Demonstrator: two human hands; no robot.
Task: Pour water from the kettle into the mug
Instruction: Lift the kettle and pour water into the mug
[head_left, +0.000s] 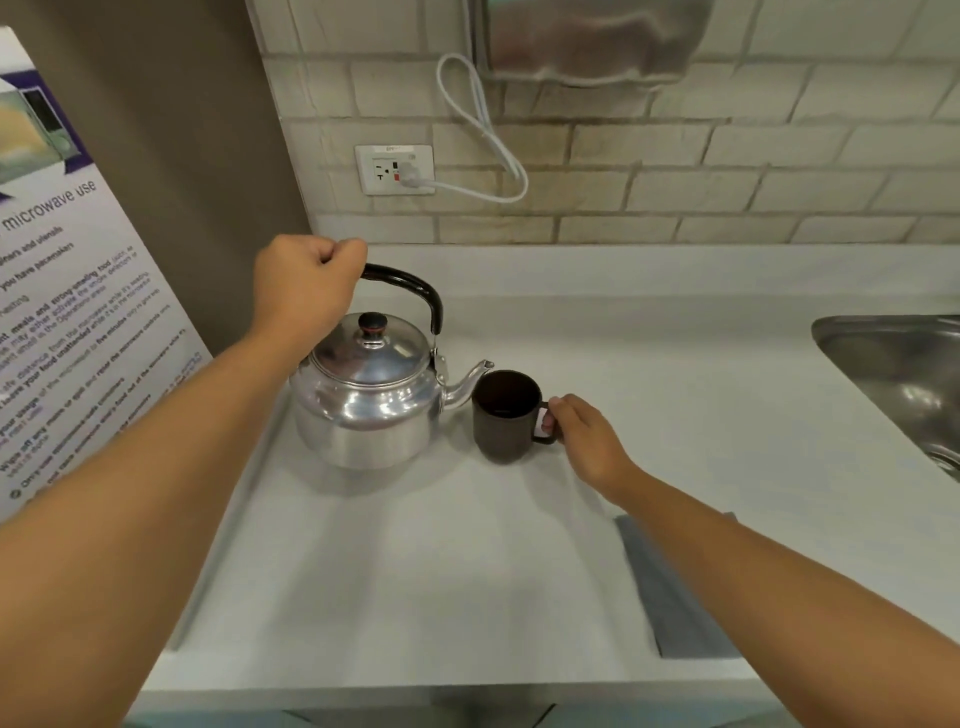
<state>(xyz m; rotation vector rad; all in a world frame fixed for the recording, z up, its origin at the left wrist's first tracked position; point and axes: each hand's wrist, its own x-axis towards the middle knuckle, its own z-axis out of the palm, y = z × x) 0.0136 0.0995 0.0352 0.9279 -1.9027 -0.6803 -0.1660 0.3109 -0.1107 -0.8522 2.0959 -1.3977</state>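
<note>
A shiny metal kettle (366, 402) with a black arched handle and a lidded top stands on the white counter (415, 571), its spout pointing right. My left hand (306, 283) is closed around the left end of that handle. Right beside the spout stands a dark brown mug (506, 415), upright, its inside dark. My right hand (582, 436) grips the mug's handle on its right side, with fingers through the loop. Kettle and mug both rest on the counter.
A steel sink (904, 384) is set into the counter at the right. A grey cloth (670, 587) lies under my right forearm. A microwave notice (67, 312) leans at the left. A wall socket (395, 169) with a white cable sits on the tiled wall behind.
</note>
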